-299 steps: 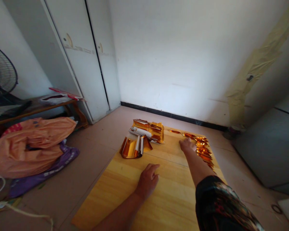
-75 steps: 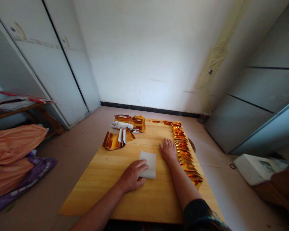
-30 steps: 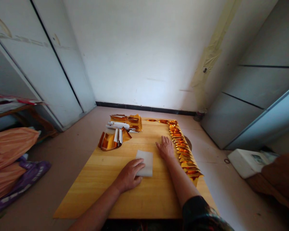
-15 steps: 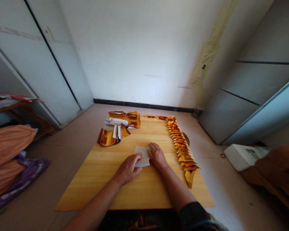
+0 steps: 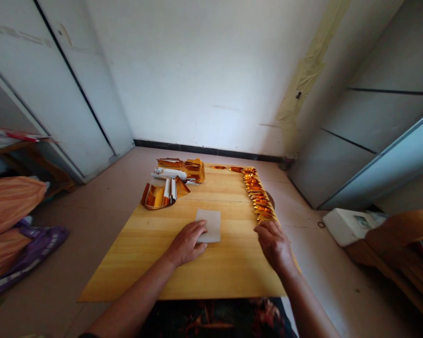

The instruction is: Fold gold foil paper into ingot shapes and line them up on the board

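A small square sheet of greyish-white paper lies flat on the wooden board. My left hand rests at its left edge, fingertips touching the paper, with the thumb and fingers apart. My right hand is at the board's right side, fingers curled together, over the near end of a row of folded gold foil pieces. It covers the nearest of these pieces. Whatever its fingers may hold is hidden.
Gold foil sheets lie curled at the board's back left, beside a stack of foil bundles. A white wall stands behind. Orange and purple bags are on the left; a white box is on the right.
My right hand has left the paper's right edge and moved right to the foil row, its fingers curling. My left hand stays at the paper. The view has shifted slightly.
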A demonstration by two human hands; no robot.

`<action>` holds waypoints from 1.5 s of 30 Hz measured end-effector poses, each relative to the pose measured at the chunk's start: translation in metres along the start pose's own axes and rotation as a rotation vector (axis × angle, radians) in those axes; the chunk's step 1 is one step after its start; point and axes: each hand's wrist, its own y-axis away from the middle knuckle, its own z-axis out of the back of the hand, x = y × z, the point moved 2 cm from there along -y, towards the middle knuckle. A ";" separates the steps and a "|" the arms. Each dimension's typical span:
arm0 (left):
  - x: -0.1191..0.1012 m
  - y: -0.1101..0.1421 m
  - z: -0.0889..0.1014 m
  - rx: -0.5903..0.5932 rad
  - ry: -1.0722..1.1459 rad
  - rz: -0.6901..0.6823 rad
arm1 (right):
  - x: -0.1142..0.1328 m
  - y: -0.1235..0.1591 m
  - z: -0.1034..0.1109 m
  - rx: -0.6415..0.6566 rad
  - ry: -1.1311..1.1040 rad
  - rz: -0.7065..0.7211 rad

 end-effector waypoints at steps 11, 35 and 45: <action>0.000 -0.001 0.000 0.009 -0.002 0.001 | -0.053 0.087 0.021 0.128 0.237 -0.016; 0.001 -0.001 -0.001 -0.010 0.013 -0.013 | -0.047 0.072 0.019 0.122 0.477 -0.114; -0.002 -0.001 -0.001 -0.008 0.021 0.004 | -0.059 0.092 0.013 0.078 0.430 -0.021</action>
